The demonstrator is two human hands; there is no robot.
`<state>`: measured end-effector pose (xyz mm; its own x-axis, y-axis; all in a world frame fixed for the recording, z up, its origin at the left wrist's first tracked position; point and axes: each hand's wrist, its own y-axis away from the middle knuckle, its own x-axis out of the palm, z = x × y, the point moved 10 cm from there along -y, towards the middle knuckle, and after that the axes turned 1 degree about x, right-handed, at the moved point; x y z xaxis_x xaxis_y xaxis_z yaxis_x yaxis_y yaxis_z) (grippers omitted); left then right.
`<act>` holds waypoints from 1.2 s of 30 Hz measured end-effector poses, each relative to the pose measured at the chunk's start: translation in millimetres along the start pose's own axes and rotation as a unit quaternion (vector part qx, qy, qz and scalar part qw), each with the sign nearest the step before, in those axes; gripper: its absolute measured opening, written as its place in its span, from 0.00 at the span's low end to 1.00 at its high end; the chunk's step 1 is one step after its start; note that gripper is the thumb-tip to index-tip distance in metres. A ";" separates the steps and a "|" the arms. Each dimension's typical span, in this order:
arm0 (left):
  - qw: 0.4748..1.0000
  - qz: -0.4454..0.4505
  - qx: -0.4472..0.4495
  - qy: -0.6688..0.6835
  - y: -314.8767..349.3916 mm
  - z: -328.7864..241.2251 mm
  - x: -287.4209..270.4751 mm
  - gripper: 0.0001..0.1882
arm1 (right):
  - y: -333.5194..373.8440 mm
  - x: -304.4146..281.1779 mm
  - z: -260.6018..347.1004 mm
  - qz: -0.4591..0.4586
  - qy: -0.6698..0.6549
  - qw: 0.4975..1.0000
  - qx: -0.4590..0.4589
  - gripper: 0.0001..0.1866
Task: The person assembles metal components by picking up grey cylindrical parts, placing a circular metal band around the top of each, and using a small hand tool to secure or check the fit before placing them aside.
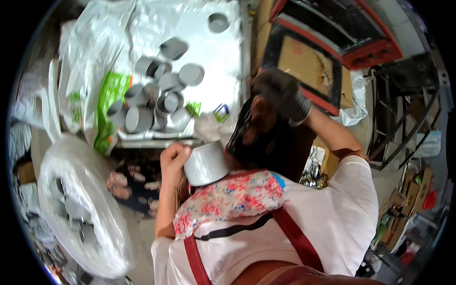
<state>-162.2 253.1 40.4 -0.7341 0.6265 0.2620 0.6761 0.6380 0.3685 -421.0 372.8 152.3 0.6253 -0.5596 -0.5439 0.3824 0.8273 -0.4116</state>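
1. While the left hand (172, 157) closes its fingers over the rim of a grey cylindrical cap (206, 164), most of the cap's body juts out past the fingertips toward the right with nothing under it. That one-sided hold looks weak to me: a small twist of the wrist could let the smooth piece roll off the fingers and fall.
2. The right hand (281, 90) is raised above and to the right of those fingers, dark and blurred, so I cannot tell whether it is open or closed. It is well apart from the cap and, as I judge it, could not catch a slip.
3. Dark hair (259, 137) hangs just beside the cap, on the side away from the fingers. It may catch on the cap's edge or hide it from sight.
4. Beyond the fingertips lies a loose pile of grey caps (156, 95) on a white plastic sheet (209, 47). A dropped cap landing there would probably scatter them.
5. Below the left fingers sags a clear plastic bag (80, 190) of more pieces, and an elbow nudge could tip it.
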 end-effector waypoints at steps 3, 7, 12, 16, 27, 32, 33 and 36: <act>0.998 0.042 0.022 0.034 13.1 2.4 -9.3 0.10 | 47.8 107.6 38.0 0.120 -0.223 0.946 0.202 0.07; 0.994 0.023 0.061 0.091 26.9 -3.4 -19.6 0.32 | 68.7 156.6 63.7 0.132 -0.236 0.950 0.154 0.09; 0.992 0.071 0.106 -0.013 42.6 -2.4 -35.5 0.31 | 84.9 196.4 65.2 0.289 -0.289 0.875 0.259 0.10; 0.990 0.082 0.114 0.031 57.1 5.4 -42.8 0.14 | 91.2 201.6 58.1 0.285 -0.290 0.863 0.300 0.10; 0.966 0.041 -0.082 0.241 66.7 40.1 -54.5 0.18 | 91.5 197.2 93.2 0.336 -0.283 0.842 0.312 0.11; 0.928 0.093 -0.154 0.326 84.5 20.9 -33.0 0.20 | 78.0 187.3 90.9 0.171 -0.326 0.886 0.282 0.16; 0.932 0.059 -0.145 0.327 88.4 15.4 -36.3 0.18 | 78.3 187.3 86.7 0.151 -0.342 0.875 0.307 0.17; 0.941 0.027 -0.132 0.312 87.4 6.7 -40.1 0.10 | 87.5 206.9 83.5 0.241 -0.361 0.827 0.357 0.17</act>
<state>-73.2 286.7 56.2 -0.6495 0.2182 0.7284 0.7343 0.4288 0.5263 -201.4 333.5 64.8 0.9669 -0.1935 0.1662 0.1127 0.9085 0.4024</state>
